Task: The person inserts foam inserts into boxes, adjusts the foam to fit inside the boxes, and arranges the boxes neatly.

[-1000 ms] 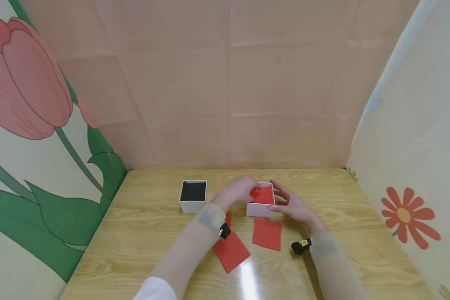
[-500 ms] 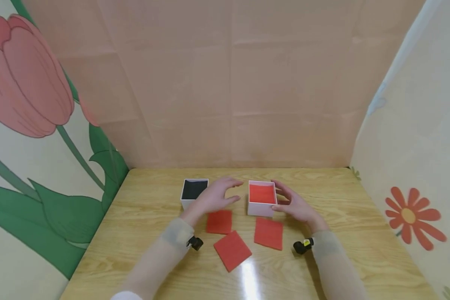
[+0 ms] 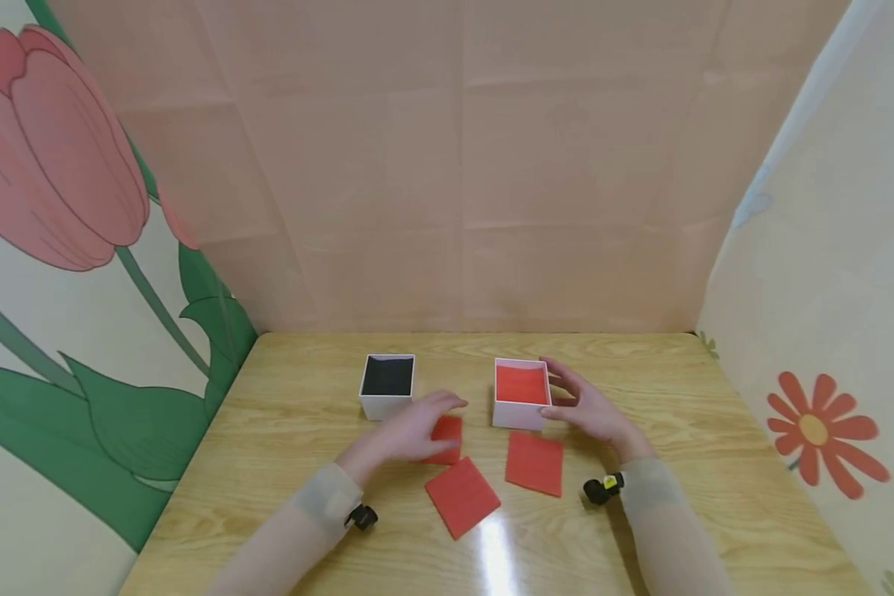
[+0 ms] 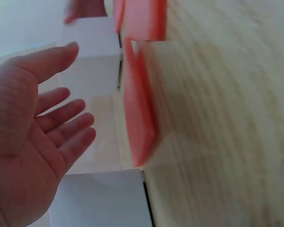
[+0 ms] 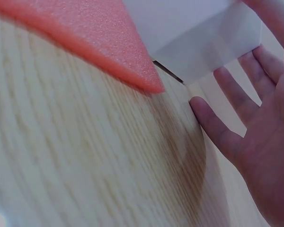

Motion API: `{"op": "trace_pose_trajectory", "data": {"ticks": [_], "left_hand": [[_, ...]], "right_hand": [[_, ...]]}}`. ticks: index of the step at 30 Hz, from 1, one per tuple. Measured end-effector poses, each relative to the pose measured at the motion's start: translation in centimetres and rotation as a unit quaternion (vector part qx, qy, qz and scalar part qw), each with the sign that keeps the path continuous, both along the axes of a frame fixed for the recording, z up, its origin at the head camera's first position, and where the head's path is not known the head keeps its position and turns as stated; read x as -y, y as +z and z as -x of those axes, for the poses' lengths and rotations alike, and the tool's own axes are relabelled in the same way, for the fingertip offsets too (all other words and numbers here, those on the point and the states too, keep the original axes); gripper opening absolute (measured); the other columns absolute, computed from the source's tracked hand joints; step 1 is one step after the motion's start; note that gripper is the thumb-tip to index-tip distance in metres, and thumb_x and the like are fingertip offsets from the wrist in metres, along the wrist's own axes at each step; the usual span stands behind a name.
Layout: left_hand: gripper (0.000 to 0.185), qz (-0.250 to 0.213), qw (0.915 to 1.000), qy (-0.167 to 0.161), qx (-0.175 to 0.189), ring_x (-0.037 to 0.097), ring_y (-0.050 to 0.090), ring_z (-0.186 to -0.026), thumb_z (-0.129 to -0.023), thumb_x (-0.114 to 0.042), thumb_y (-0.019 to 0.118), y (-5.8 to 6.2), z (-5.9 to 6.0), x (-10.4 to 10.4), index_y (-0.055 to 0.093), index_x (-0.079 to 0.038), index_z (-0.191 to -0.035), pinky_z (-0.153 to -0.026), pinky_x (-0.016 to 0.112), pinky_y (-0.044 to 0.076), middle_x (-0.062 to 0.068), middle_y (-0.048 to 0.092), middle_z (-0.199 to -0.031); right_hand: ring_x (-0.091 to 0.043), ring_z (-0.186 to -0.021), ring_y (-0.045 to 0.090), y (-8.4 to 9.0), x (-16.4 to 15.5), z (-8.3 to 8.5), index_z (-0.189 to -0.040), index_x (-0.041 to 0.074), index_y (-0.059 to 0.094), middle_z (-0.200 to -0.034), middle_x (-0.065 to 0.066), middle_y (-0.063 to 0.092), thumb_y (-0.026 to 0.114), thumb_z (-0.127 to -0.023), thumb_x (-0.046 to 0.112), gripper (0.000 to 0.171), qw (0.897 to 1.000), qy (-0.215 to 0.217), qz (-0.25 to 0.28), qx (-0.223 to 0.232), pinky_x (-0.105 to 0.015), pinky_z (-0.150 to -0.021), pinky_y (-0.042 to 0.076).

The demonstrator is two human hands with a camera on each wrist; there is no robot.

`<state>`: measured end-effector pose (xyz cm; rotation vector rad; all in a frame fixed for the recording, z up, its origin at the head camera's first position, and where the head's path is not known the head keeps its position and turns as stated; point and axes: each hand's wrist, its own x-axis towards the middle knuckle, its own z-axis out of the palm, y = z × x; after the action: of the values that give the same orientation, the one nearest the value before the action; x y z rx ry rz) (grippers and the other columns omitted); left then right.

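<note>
Left hand point(image 3: 406, 432) open, fingers straight over a red foam square point(image 3: 444, 439), holding nothing, right hand point(image 3: 588, 407) open, fingers against white box point(image 3: 521, 393) with red lining, gripping nothing

Head view looks down; wrist views close on table point(image 3: 641, 364)

Two small white boxes stand on the worktop: one black-lined box point(image 3: 386, 384), one red-lined box point(image 3: 521, 392). Three loose red foam squares lie nearby: first point(image 3: 447, 437) (partly under a hand), second point(image 3: 462, 497), third point(image 3: 534, 463).
</note>
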<state>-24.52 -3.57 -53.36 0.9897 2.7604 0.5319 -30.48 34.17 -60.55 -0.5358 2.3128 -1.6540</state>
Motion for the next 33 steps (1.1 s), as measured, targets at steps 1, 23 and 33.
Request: {"op": "trace_pose_trajectory", "data": {"ticks": [1,23,33], "left_hand": [[0.071,0.001,1.0,0.001,0.004,0.024,0.046,-0.148,-0.098,-0.039,0.079,-0.2,-0.1,0.1,0.051,-0.016,-0.16,-0.116,0.039,0.047,0.003,0.05,-0.161],[0.085,0.068,0.9975,0.005,0.019,0.028,0.039,-0.153,-0.095,-0.043,0.082,-2.6,-0.5,1.8,0.046,-0.005,-0.161,-0.122,0.039,0.039,0.01,0.04,-0.167],[0.084,0.069,0.9976,-0.001,0.01,0.027,0.044,-0.149,-0.094,-0.043,0.083,-2.6,-0.4,1.8,0.049,-0.003,-0.159,-0.12,0.037,0.041,0.011,0.044,-0.164]], "right_hand": [[-0.053,-0.148,0.041,0.0,0.0,0.0,-0.171,0.033,0.025,-0.172,-0.014,0.03,0.086,-0.093,0.031,0.1,1.0,0.0,0.0,0.0,-0.068,-0.115,0.04],[-0.05,-0.15,0.039,0.4,0.1,-0.2,-0.171,0.035,0.026,-0.173,-0.01,0.031,0.088,-0.09,0.035,0.102,1.0,-0.008,0.008,0.021,-0.069,-0.117,0.037],[-0.049,-0.15,0.039,0.3,0.0,-0.3,-0.17,0.039,0.026,-0.172,-0.011,0.031,0.088,-0.091,0.034,0.101,1.0,-0.013,0.001,0.017,-0.068,-0.117,0.038]]}}
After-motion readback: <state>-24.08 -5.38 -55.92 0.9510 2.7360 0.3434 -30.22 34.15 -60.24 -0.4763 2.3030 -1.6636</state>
